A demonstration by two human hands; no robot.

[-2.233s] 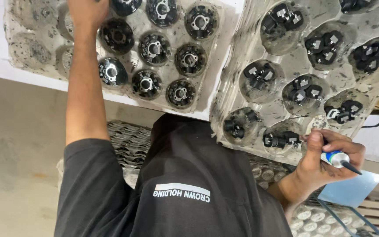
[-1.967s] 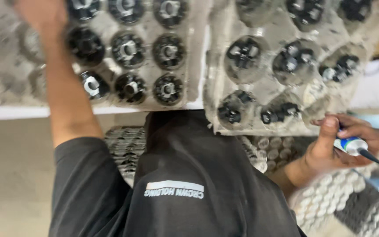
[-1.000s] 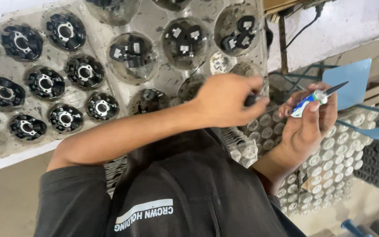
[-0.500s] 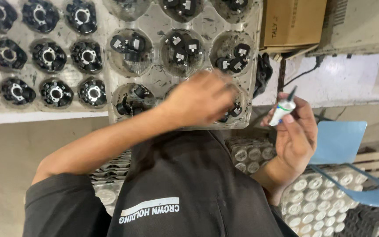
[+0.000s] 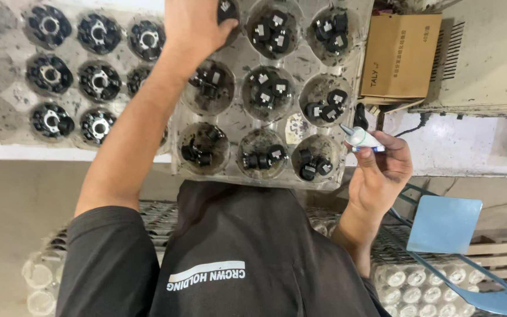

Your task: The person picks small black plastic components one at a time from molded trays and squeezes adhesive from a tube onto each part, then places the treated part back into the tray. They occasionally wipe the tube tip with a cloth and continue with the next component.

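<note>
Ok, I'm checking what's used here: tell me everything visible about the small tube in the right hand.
The small tube is white, plastic by its look, with a grey tapered nozzle and blue at its rear. It lies nearly level, nozzle pointing left toward the clear tray of black parts. The right hand pinches it between thumb and fingers.
</note>
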